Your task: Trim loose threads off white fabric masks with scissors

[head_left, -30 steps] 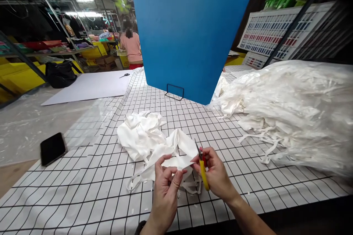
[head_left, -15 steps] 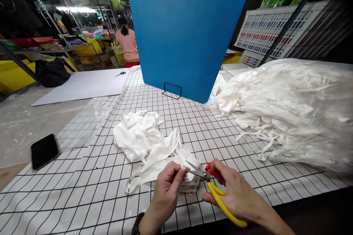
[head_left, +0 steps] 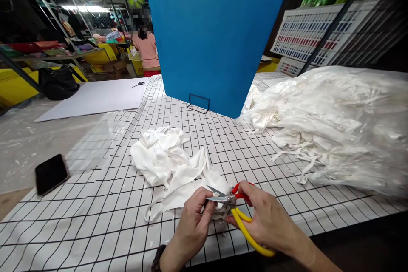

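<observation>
My right hand (head_left: 266, 214) grips a pair of scissors (head_left: 231, 200) with one red and one yellow handle. The blades are parted and point left, reaching over the fingertips of my left hand (head_left: 194, 221). Thumb and forefinger of that hand are pinched on an edge of white fabric (head_left: 191, 185), mostly hidden by the fingers and blades. From there the cloth trails up and left into a crumpled heap (head_left: 159, 153). A thin loop of it lies left of my left hand. Small white scraps are scattered around on the table.
A large blue board (head_left: 213, 42) stands across the gridded tablecloth (head_left: 117, 221). Plastic bags of white fabric strips (head_left: 338, 131) fill the right side. A phone (head_left: 52, 174) lies at left, dark scissors (head_left: 138, 84) farther back. A person in pink (head_left: 147, 51) is in the background.
My right hand has brought the scissors left, so the open blades now reach farther across my left fingertips. My left hand keeps its pinch almost in place.
</observation>
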The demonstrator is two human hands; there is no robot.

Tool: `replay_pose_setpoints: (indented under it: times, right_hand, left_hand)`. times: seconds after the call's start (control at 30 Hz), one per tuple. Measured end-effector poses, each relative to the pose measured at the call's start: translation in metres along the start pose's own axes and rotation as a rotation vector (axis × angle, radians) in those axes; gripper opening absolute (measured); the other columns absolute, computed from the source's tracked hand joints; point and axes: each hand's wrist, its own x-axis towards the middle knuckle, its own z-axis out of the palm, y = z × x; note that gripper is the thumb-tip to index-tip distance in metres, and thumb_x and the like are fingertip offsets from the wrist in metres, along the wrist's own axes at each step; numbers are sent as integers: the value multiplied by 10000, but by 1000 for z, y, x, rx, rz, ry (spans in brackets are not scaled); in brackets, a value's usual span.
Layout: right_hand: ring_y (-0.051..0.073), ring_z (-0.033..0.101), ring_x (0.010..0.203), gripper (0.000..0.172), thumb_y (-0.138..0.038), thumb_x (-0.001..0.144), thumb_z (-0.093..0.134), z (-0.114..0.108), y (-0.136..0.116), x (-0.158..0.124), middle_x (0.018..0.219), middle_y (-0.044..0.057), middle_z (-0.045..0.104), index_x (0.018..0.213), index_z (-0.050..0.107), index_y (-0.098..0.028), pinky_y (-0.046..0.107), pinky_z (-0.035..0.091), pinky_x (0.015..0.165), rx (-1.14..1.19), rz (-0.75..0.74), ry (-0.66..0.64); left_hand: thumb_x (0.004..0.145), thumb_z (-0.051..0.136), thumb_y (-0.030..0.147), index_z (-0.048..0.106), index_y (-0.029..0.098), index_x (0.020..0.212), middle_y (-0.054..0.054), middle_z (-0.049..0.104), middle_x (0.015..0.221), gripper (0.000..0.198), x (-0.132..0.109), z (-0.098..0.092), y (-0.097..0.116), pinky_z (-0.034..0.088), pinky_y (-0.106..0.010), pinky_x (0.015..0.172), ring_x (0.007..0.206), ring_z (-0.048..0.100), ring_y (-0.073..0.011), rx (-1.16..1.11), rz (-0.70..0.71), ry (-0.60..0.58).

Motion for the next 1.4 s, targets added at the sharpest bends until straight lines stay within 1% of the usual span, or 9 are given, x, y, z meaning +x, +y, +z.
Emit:
replay_pose_setpoints:
  times: [0.3, 0.67, 0.87, 1.0, 1.07, 1.17, 1.23, 1.3, 1.4]
  right_hand:
    - [163, 509, 553, 382, -495, 707, 744, 1, -4, -3, 654, -30, 563, 827, 476, -250, 271, 356, 537, -32, 47, -22]
    - [149, 507, 513, 319, -463, 730, 729, 0, -3, -2, 596, -45, 574, 803, 502, -250, 259, 353, 530, -12, 57, -26]
    - [120, 424, 473, 309, -435, 762, 701, 6, 3, -4, 539, -61, 501, 726, 464, -241, 253, 291, 490, 46, 27, -9]
    - [107, 357, 513, 421, -461, 723, 741, 3, 21, 0, 570, -72, 434, 692, 387, -235, 237, 279, 481, 214, 101, -68]
    - [111, 372, 547, 424, -495, 736, 725, 0, 38, 3, 612, -71, 427, 731, 388, -238, 228, 312, 493, 332, 185, -78]
    - [120, 407, 566, 415, -541, 762, 677, -2, 66, 6, 637, -68, 435, 749, 394, -238, 232, 352, 508, 376, 318, -28]
    - [126, 426, 571, 433, -523, 727, 704, -3, 82, 5, 623, -65, 461, 701, 384, -233, 237, 359, 516, 278, 388, 42]
    - [135, 456, 584, 429, -483, 698, 729, -4, 96, 1, 625, -58, 506, 671, 384, -230, 240, 368, 528, 190, 438, 108]
    - [148, 523, 595, 362, -452, 730, 698, -11, 115, -1, 658, -45, 569, 696, 412, -231, 243, 402, 535, 155, 536, 178]
  left_hand:
    - [973, 449, 286, 630, 189, 874, -60, 598, 837, 228, -1, 0, 3, 402, -277, 730, 789, 545, -191, -60, -1, -7]
    - [962, 483, 279, 646, 187, 849, -55, 612, 836, 219, 1, 0, 6, 393, -263, 717, 768, 524, -177, -137, -33, -4]
    - [961, 483, 334, 641, 177, 828, -44, 573, 800, 259, -1, 3, 3, 386, -261, 703, 747, 496, -170, -194, -74, -21]
    - [957, 474, 388, 632, 179, 852, -31, 549, 786, 282, 3, 0, -2, 384, -253, 666, 713, 488, -162, -228, -111, 13]
    - [966, 437, 394, 612, 188, 865, -33, 553, 796, 289, 9, -3, -8, 401, -263, 689, 734, 510, -173, -138, -101, 60]
    - [902, 526, 409, 605, 192, 949, -75, 595, 913, 236, 20, -5, -27, 417, -355, 826, 892, 544, -249, 272, -47, 148]
    - [789, 647, 412, 598, 170, 1064, -123, 604, 1021, 370, 28, -5, -43, 405, -442, 888, 996, 534, -323, 570, -28, 190]
    - [756, 647, 344, 590, 151, 1120, -140, 624, 1038, 416, 38, -6, -56, 424, -461, 880, 1008, 556, -342, 685, -42, 143]
    - [768, 559, 209, 621, 162, 1069, -105, 683, 985, 310, 54, -24, -52, 476, -382, 822, 925, 629, -277, 526, -121, 0]
